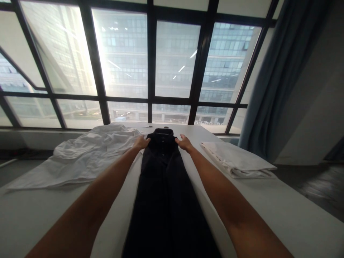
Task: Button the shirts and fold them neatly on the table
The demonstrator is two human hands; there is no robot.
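A long black shirt [163, 186] lies lengthwise on the white table, its collar [163, 132] at the far end and several small buttons down the front below it. Its two sides look folded inward, with a seam running toward me. My left hand [141, 142] pinches the shirt's left shoulder edge, thumb on top. At the opposite shoulder edge, my right hand [184, 142] grips the cloth with its thumb, while a finger sticks up. Both arms reach straight out on either side of the shirt. The shirt's near end runs out of view.
Rumpled white cloth [88, 150] spreads over the left of the table [268, 215]. A folded white cloth [239, 159] lies at the right. Two small dark discs [166, 127] sit at the far edge. Beyond stand large windows [174, 61] and a blue curtain [276, 75].
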